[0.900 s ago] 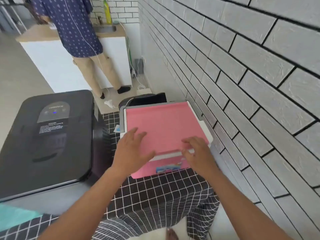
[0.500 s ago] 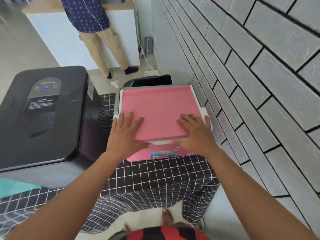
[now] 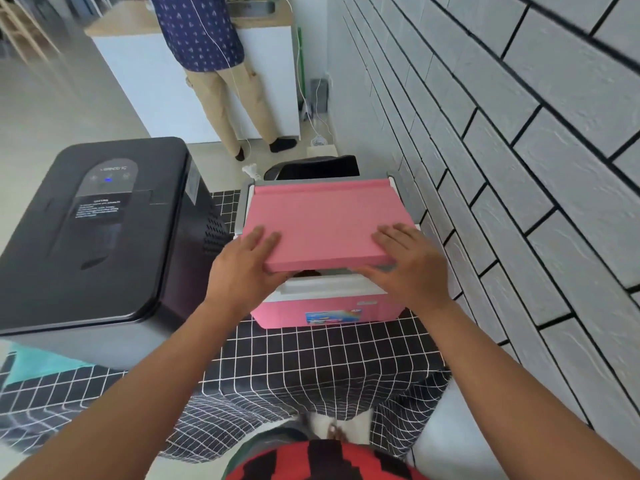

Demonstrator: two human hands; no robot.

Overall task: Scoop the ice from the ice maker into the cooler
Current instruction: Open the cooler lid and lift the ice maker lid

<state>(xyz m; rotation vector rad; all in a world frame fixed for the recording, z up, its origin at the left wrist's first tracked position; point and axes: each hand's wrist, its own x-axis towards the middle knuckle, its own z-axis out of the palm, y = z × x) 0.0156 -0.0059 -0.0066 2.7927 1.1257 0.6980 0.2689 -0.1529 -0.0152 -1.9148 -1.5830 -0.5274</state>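
Head view shows us at the pink cooler (image 3: pixel 325 306), which sits on the checked cloth (image 3: pixel 311 362) at about 12 o'clock from us, tight against the brick wall (image 3: pixel 519 168) on its 3 o'clock side. Our left hand (image 3: pixel 242 271) and right hand (image 3: pixel 412 268) each pinch a front corner of the cooler lid (image 3: pixel 322 223), fingers flat on top and thumbs tucked under the edge. The front edge is lifted clear of the white rim, and a dark gap shows between them. The ice maker (image 3: pixel 93 230) stands shut at our 10 o'clock, just beside the cooler.

We judge the lid is the risk. Only its front corners are held, so a slip could drop it back onto our thumbs. If it swings up fast, it may strike the wall or the dark object at the cooler's 12 o'clock. The light cooler could also skid on the loose cloth as we lift, nudging it towards the edge. We see no scoop.
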